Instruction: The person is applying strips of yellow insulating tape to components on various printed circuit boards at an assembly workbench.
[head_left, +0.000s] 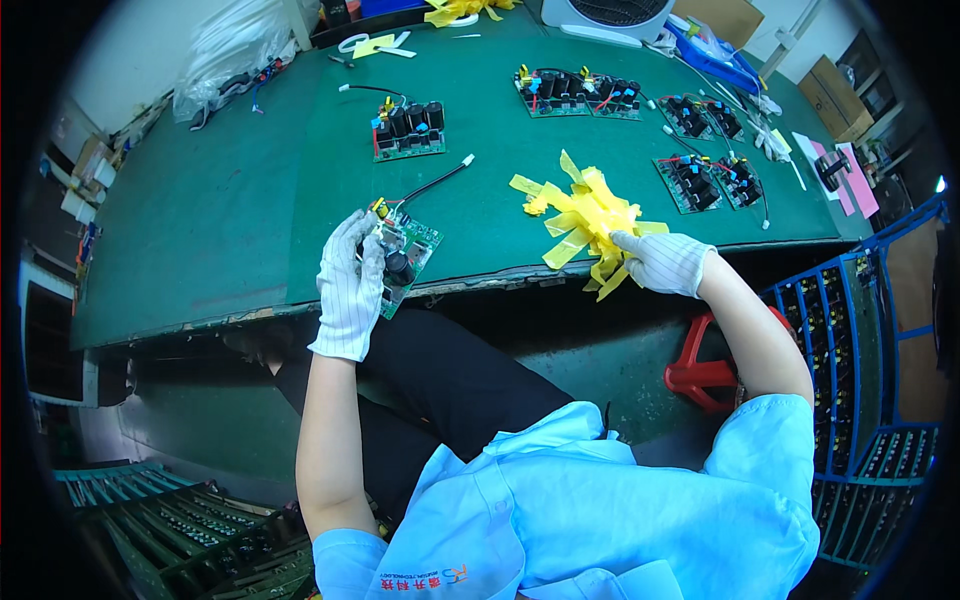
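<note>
My left hand (pixel 352 275), in a white striped glove, grips a green circuit board (pixel 408 262) by its left side at the table's front edge. Capacitors stand on this board, and a black cable with a white plug (pixel 440 182) runs from it toward the upper right. To the right, my gloved right hand (pixel 672 262) reaches to a pile of yellow tape strips (pixel 590 222), its fingers closed on the pile's right side. Its fingertips are partly hidden among the strips. Another circuit board (pixel 410 132) with tall black capacitors lies farther back.
Several circuit boards lie at the back (pixel 578 95) and right (pixel 690 184) of the green table (pixel 220 210). Plastic-wrapped material (pixel 235 60) sits at the far left, a fan (pixel 605 18) at the back. A red stool (pixel 695 368) and blue racks (pixel 840 370) stand at the right.
</note>
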